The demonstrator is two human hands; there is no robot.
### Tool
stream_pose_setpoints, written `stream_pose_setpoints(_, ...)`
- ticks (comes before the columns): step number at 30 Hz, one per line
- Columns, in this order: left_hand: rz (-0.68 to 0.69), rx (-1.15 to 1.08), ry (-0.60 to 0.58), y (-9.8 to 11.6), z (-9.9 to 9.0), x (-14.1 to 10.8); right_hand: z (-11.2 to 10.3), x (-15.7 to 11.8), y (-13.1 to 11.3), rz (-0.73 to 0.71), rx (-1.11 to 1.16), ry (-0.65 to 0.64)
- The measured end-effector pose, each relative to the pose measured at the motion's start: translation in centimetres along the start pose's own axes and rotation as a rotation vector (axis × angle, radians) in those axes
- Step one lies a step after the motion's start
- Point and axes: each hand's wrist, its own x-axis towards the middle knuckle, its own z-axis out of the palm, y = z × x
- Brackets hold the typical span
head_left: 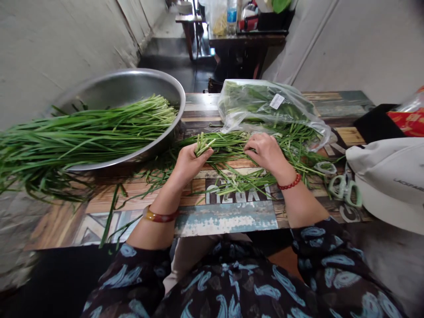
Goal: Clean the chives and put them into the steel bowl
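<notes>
My left hand (192,161) is closed around a small bunch of green stalks (204,145), their pale cut ends poking up past the thumb. To its right, my right hand (263,150) has its fingers bent together over the loose greens (232,143); whatever may be between the fingertips is too small to make out. Scattered stalks lie on the patterned wooden table (225,221) between and below the hands. A large metal bowl (126,79) at the left bears a thick heap of long green leaves (109,128), which hang over its left rim.
Behind the right hand lies a clear plastic bag (265,101) of greens. Green-handled scissors (353,194) and a white cap (391,172) are at the right edge, with a red package (410,119) behind them. A bottle (232,17) stands on a far table.
</notes>
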Motion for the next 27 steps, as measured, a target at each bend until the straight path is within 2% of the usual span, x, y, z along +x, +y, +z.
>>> stream_pose_setpoints(3, 0.028, 0.006, 0.024, 0.1, 0.2, -0.1, -0.2, 0.2, -0.3, -0.028, 0.161, 0.043)
stream_pose_setpoints(8, 0.162, -0.011, 0.038, 0.7, 0.5, -0.5, -0.2, 0.5, -1.9, -0.114, 0.43, 0.142)
stream_pose_setpoints(11, 0.221, -0.003, -0.02, 1.0, 0.7, -0.7, -0.1, 0.5, -3.0, -0.145, 0.438, 0.159)
stream_pose_setpoints(15, 0.256, 0.076, -0.175, 1.0, 1.0, -0.7, 0.2, 0.4, -4.2, -0.14, 0.47, 0.17)
stream_pose_setpoints(18, 0.25, 0.069, -0.253, 0.9, 1.0, -0.7, 0.1, 0.5, -4.1, -0.014, 0.523, 0.195)
stream_pose_setpoints(21, 0.203, 0.039, -0.245, 0.9, 0.8, -0.6, -0.5, 0.5, -3.0, 0.193, 0.565, 0.291)
stream_pose_setpoints(23, 0.16, 0.041, -0.232, 0.8, 0.7, -0.7, -1.0, 0.5, -2.4, 0.269, 0.601, 0.364)
stream_pose_setpoints(25, 0.121, 0.056, -0.231, 0.8, 0.7, -0.7, -1.3, 0.5, -2.3, 0.23, 0.623, 0.394)
stream_pose_setpoints(27, 0.099, 0.062, -0.231, 0.7, 0.8, -0.7, -1.2, 0.5, -2.8, 0.1, 0.611, 0.362)
